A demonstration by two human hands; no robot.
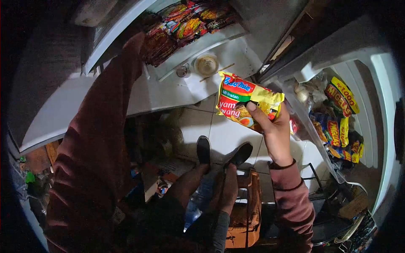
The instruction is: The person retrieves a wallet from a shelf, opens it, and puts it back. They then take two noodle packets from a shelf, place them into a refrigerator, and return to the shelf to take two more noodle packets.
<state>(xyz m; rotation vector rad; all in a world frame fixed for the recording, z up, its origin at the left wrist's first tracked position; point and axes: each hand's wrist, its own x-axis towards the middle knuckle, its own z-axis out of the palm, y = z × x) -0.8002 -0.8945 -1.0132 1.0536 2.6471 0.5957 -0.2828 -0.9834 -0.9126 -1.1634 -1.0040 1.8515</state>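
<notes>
My right hand (276, 137) grips a yellow and red packet of instant noodles (238, 97), thumb across its printed front, above the tiled floor. My left arm in its reddish-brown sleeve (93, 122) reaches up toward the shelf at the top. The left hand is lost in shadow at the sleeve's end, so its fingers do not show. Beside it, several dark red and multicoloured instant noodle packets (190, 29) lie piled on the white shelf (202, 41).
Below the shelf, a round bowl (206, 65), a small glass (182, 71) and a stick (217, 72) rest on a white surface. At right, an open door's rack (316, 139) holds more noodle packets (337, 133). An orange-brown bag (249, 211) stands beside my legs.
</notes>
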